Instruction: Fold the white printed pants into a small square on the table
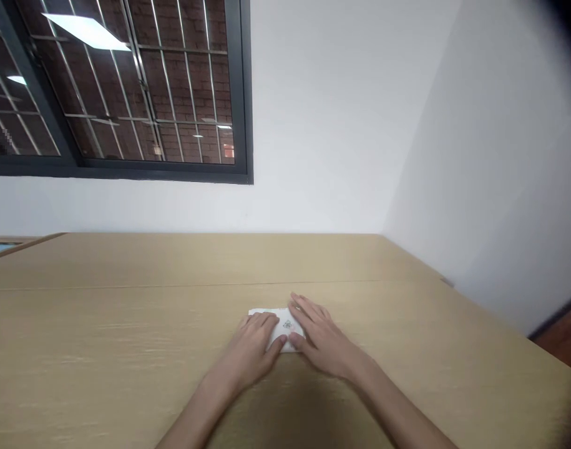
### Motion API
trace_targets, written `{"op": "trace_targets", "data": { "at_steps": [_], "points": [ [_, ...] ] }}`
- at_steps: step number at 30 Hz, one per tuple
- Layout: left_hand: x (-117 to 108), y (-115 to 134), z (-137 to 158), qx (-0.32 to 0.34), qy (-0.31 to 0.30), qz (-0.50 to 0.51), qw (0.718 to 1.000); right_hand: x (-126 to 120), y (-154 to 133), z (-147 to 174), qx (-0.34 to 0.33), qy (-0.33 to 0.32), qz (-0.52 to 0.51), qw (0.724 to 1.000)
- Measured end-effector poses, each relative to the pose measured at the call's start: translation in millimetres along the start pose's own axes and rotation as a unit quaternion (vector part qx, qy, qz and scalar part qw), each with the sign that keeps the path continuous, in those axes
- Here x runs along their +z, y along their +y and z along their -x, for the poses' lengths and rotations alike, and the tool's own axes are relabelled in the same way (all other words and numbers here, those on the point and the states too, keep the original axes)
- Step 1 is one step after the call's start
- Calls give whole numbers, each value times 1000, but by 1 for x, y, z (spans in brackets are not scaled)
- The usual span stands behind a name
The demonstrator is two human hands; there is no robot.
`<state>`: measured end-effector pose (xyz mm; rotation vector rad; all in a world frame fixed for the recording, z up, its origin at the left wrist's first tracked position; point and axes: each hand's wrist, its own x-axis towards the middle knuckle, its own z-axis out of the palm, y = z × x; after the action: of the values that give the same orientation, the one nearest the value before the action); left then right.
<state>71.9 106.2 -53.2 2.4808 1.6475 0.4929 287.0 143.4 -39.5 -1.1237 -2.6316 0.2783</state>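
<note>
A flat white rectangular piece (285, 327), which looks like folded paper or cloth, lies on the wooden table. It bears a small dark printed motif and a faint pink mark near its middle. My left hand (257, 337) rests on its left part, fingers laid over it and thumb apart. Across the right part lies my right hand (320, 337), with its fingers stretched forward and slightly spread. Both thumbs point inward near the lower edge, close to each other. The hands cover the left and right ends of the piece.
The pale wooden table (126, 349) has a seam running across its far part. Behind it stands a white wall (322, 125) with a dark-framed barred window (149, 81). Another white wall (477, 187) borders the table on the right.
</note>
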Motion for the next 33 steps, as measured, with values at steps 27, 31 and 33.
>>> {"op": "trace_targets", "data": {
  "at_steps": [27,31,33],
  "points": [
    [-5,-1,-17,-134,72,501,852,16,7,-17,-2,125,-553,824],
    [3,1,-17,-195,16,535,822,32,13,-24,125,152,-597,778],
    [5,0,-14,-193,-20,473,859,39,17,-25,166,149,-571,790]
  ]
}}
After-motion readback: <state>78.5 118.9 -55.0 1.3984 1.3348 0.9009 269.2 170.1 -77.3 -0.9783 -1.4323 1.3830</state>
